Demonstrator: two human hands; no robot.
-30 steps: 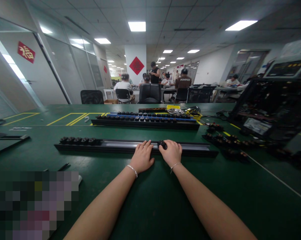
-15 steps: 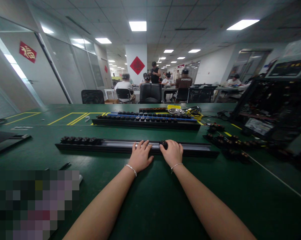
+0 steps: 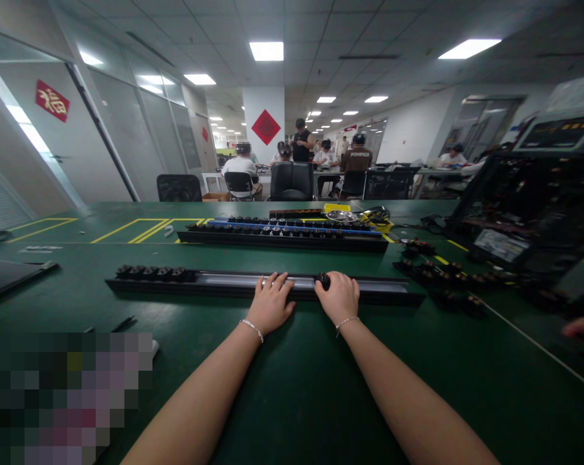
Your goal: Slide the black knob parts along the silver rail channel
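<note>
A long black rail with a silver channel (image 3: 234, 281) lies across the green table (image 3: 292, 387) in front of me. My left hand (image 3: 270, 303) rests flat on the rail, fingers stretched out over the channel. Just to its right, my right hand (image 3: 339, 297) is closed around a small black knob-like part (image 3: 323, 279) that sits on the rail. Several more black parts (image 3: 151, 272) are lined up at the rail's left end.
A second rail full of black parts (image 3: 282, 232) lies farther back, with a yellow tray and metal bowl (image 3: 339, 214) behind it. Loose black parts (image 3: 442, 274) and a dark machine (image 3: 529, 206) stand at the right. Another person's fingers (image 3: 583, 328) show at the right edge. People sit at desks beyond.
My right hand and the black part have slid slightly to the right along the rail. Another person's fingers have come into view at the right edge.
</note>
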